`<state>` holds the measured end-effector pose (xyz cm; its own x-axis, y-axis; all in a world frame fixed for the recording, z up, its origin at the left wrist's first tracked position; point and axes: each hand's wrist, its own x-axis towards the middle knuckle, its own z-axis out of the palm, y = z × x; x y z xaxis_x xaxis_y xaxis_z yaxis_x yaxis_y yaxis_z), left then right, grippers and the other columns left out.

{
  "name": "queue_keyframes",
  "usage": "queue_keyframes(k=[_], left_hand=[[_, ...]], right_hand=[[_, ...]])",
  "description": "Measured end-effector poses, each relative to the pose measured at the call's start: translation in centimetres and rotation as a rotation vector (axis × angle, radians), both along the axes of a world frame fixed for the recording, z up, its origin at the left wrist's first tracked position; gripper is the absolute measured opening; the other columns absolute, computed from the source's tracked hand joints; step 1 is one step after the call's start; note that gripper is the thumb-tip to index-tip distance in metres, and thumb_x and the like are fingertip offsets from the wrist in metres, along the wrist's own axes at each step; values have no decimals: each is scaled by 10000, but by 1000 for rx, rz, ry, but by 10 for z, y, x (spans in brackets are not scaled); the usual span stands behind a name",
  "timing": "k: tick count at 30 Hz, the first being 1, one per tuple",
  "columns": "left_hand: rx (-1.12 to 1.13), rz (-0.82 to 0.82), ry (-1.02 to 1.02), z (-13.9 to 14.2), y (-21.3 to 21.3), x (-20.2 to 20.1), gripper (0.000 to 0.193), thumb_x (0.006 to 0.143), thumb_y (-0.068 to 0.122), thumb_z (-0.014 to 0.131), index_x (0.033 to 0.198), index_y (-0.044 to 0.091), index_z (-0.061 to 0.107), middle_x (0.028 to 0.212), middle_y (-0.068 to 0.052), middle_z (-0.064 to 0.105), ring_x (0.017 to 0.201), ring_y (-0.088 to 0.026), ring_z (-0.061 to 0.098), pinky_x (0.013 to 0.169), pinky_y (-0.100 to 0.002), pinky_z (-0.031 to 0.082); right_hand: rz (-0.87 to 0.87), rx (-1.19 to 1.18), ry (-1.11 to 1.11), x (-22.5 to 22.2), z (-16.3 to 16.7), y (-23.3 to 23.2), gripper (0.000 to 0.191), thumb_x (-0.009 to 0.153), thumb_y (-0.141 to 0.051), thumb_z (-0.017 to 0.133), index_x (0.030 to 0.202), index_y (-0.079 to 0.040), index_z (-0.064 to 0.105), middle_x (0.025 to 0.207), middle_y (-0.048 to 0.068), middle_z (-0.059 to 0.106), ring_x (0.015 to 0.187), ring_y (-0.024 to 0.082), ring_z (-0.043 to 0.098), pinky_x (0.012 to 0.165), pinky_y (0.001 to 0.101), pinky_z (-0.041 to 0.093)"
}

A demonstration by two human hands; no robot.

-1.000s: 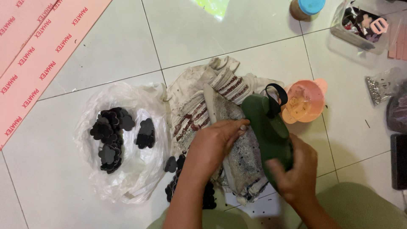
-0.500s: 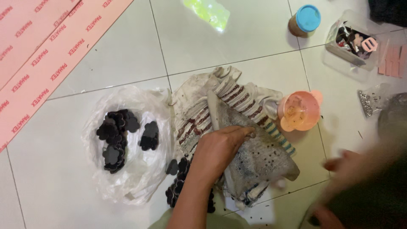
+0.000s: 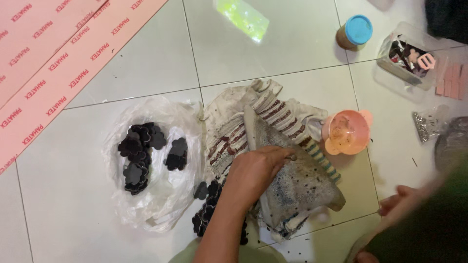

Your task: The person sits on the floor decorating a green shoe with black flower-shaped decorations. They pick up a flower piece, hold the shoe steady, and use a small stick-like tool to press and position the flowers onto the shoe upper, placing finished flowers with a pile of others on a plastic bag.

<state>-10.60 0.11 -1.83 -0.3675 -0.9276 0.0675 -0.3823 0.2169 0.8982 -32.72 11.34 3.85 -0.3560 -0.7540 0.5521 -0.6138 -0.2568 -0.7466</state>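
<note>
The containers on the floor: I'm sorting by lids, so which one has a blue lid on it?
The small round jar at the top, capped in blue. The pink bowl is open, and the clear plastic box shows no lid.

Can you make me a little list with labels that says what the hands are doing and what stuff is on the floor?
Left hand: presses down on a dirty striped cloth.
Right hand: blurred at the lower right edge, beside dark green fabric; grip unclear.
Clear plastic bag: spread flat, with black flower-shaped cutouts on it.
Near the cloth: an orange bowl at its right edge.
Top right: a blue-lidded jar and a clear plastic box.
Floor: white tiles, with a pink sheet at top left.
</note>
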Motion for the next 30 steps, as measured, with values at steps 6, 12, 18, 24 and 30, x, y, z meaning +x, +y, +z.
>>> queue_keyframes(k=[6,12,18,24,30], left_hand=[[45,-42,-95,5,0,2,216,913,161,677,1116,133,746,1072,-70,748,932,-325,708,766,-432,558],[124,30,145,11,-7,14,227,926,167,687,1130,107,765,1078,-99,757,891,-300,725,764,-371,571],[393,26,297,17,-15,23,165,936,148,693,1040,44,767,1097,-5,823,747,-140,693,693,-273,558],[436,-145,502,17,-9,18,197,941,143,720,1109,70,792,1135,-59,800,934,-113,731,812,-270,585],[435,-179,528,17,-9,18,216,935,135,725,1137,89,785,1123,-68,794,976,-125,746,859,-274,595]], right_hand=[[208,766,55,-3,-27,15,908,692,-280,849,1472,-17,466,1339,177,638,1235,314,598,1043,442,453],[16,755,321,7,-59,-7,895,665,-330,877,1403,3,495,1240,208,644,1182,378,583,1053,496,394],[-9,371,626,35,-51,-18,986,666,-260,862,1446,99,378,1319,290,544,1209,444,485,1059,535,333],[26,409,79,50,-25,-28,689,870,-39,785,1474,-13,456,1216,160,677,915,157,620,805,279,517],[50,527,-252,66,-14,-47,666,871,42,713,1463,-18,414,1222,142,713,924,94,691,775,225,571]])
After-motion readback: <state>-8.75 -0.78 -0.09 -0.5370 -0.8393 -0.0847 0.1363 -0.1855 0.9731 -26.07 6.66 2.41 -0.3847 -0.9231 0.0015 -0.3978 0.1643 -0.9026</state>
